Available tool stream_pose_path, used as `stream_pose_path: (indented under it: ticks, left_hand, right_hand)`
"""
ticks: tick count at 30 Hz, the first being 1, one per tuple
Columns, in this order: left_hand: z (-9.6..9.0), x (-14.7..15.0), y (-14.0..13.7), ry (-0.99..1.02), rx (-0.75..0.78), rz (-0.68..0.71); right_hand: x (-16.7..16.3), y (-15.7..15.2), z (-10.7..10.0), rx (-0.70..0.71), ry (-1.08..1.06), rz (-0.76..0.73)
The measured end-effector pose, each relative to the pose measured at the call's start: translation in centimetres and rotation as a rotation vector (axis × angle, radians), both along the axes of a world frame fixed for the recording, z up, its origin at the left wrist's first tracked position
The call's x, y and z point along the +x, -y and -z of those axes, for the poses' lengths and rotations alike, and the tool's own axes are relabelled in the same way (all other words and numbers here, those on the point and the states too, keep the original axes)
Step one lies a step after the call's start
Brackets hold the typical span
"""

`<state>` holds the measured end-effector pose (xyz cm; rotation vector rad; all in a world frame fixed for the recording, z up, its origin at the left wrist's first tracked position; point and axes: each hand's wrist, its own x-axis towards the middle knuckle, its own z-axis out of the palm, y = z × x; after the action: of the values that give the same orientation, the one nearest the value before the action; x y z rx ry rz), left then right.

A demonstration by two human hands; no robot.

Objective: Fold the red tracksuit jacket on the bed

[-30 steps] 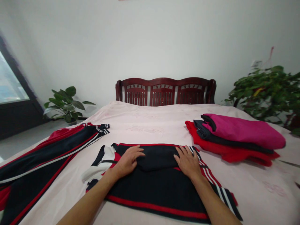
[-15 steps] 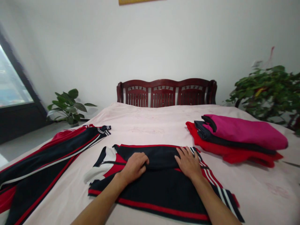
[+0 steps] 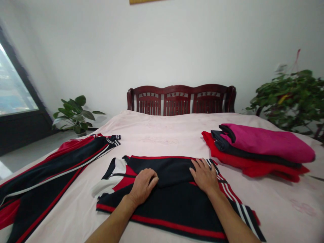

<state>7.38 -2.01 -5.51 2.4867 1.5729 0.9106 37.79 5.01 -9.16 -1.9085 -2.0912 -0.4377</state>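
A navy track jacket with red trim and a white collar lies folded on the bed before me. White stripes run along its right end. My left hand is on its upper middle near the zipper, fingers curled and closed on the cloth; the fingertips are partly hidden. Spread flat over the striped end, my right hand presses on the jacket with its fingers apart. To the left lie matching navy track pants with red and white piping, stretched out lengthwise.
At the right sits a stack of folded clothes: magenta on top, dark in the middle, red beneath. A pink sheet covers the bed. Beyond stands a dark wooden headboard, with potted plants on both sides.
My left hand has slid slightly down and left over the jacket, its fingers still curled. My right hand stays flat in place. The view has shifted a little.
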Motion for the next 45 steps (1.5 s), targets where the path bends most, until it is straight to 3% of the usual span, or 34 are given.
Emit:
stream_pose_path:
  ticks: [3,5,8,11,23,31,45]
  left_hand:
    - [0.2,-1.2,-1.2,0.057,0.095,-0.2]
    - [0.8,-2.1,-2.3,-0.024,0.093,-0.334]
    - [2.0,-3.2,-3.7,-0.211,-0.079,-0.549]
    - [2.8,-3.7,-4.5,-0.285,-0.24,-0.651]
    - [3.1,-3.7,-4.6,-0.357,-0.244,-0.692]
    - [2.9,-3.8,-4.5,-0.369,-0.247,-0.686]
    - [2.7,-3.8,-4.5,-0.333,-0.253,-0.681]
  right_hand:
    - [-0.1,0.0,-0.1,0.006,0.007,0.006]
    - [-0.1,0.0,-0.2,0.001,0.004,0.007]
    - [-0.2,0.1,-0.3,-0.009,-0.009,0.004]
    - [-0.2,0.2,-0.5,-0.004,-0.02,0.0]
    - [-0.6,0.4,-1.1,-0.039,-0.041,0.03]
    - [-0.7,0.5,-0.9,0.056,-0.075,0.229]
    - [-0.7,0.3,-0.9,0.041,-0.092,0.225]
